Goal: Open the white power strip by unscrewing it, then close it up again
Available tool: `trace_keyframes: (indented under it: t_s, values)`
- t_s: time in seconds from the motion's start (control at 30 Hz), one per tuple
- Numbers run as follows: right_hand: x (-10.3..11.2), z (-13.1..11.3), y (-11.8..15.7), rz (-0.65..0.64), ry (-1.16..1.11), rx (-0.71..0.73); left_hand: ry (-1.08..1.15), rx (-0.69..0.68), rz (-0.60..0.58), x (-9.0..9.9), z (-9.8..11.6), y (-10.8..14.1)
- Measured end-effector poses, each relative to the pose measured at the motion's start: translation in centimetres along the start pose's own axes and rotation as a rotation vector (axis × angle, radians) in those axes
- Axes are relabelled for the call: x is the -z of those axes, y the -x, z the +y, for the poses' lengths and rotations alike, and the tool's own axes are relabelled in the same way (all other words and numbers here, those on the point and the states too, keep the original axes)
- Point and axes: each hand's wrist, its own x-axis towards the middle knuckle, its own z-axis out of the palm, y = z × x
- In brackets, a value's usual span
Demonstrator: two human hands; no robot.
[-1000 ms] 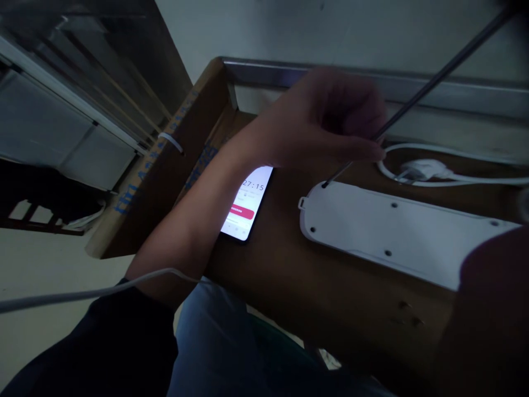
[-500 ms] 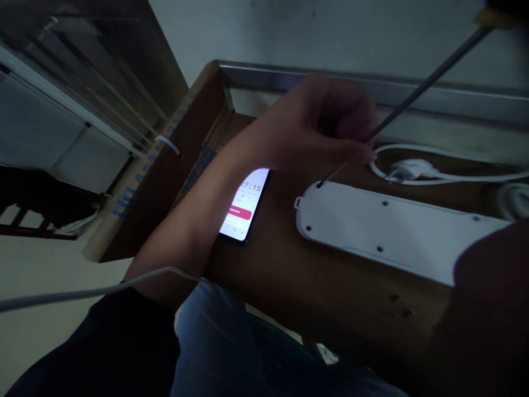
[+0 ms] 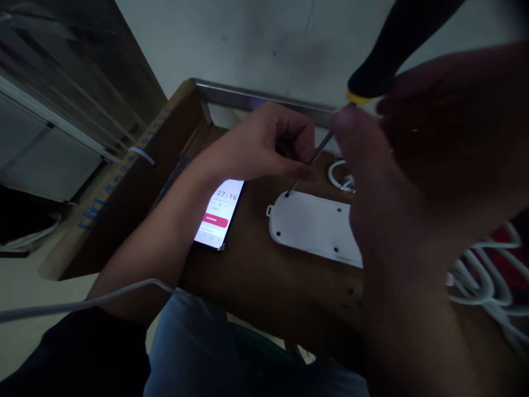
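Screwdriver (image 3: 374, 77) meets white case (image 3: 309, 226)

Phone (image 3: 219, 215) lies left of centre; left hand (image 3: 268, 143), mid-frame, clamps fingers on the shaft (image 3: 323, 146); white case lies right of centre; right hand (image 3: 397, 187), at right, is by the handle (image 3: 397, 49), its grip hard to tell

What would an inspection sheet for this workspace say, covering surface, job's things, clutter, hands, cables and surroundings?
Surface: brown cardboard, with a raised, blue-printed side at the left.
Job's things: screwdriver tilted, its tip at a corner hole of the white power strip.
Clutter: lit phone partly behind the left forearm; a few small pieces, too dim to identify.
Hands: left hand pinches the screwdriver shaft; right hand is at the yellow collar, grip unclear.
Cables: white cable loop behind the strip; coiled white cable at the right; another cable crosses the left forearm.
Surroundings: pale wall behind a metal rail; dim light.
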Motion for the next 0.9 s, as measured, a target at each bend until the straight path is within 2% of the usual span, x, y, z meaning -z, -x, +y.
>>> trace_keyframes:
  t_s: [0.07, 0.1, 0.37, 0.5, 0.63, 0.7, 0.9]
  values:
    - [-0.7, 0.0, 0.3, 0.091, -0.034, -0.001, 0.031, -0.002, -0.007, 0.0, 0.0, 0.0]
    - [-0.9, 0.0, 0.4, 0.097, -0.048, -0.005, 0.028, -0.002, -0.007, 0.0, 0.0, 0.1]
    - [-0.9, 0.4, 0.8, -0.045, -0.055, -0.019, -0.005, 0.053, -0.108, 1.1, 0.8, 0.7]
    - [-1.1, 0.9, 0.9, -0.053, -0.010, -0.010, -0.041, 0.002, -0.054, 1.1, 0.8, 0.6]
    - [-1.2, 1.2, 0.9, -0.044, 0.099, -0.005, -0.062, 0.021, -0.002, 0.9, 0.6, 0.6]
    - [-1.1, 1.1, 0.9, -0.073, 0.168, 0.020, -0.074, 0.064, -0.041, 1.0, 0.6, 0.6]
    - [-0.9, 1.0, 0.8, -0.182, 0.386, 0.138, -0.328, 0.307, -0.309, 1.2, 0.0, 0.5]
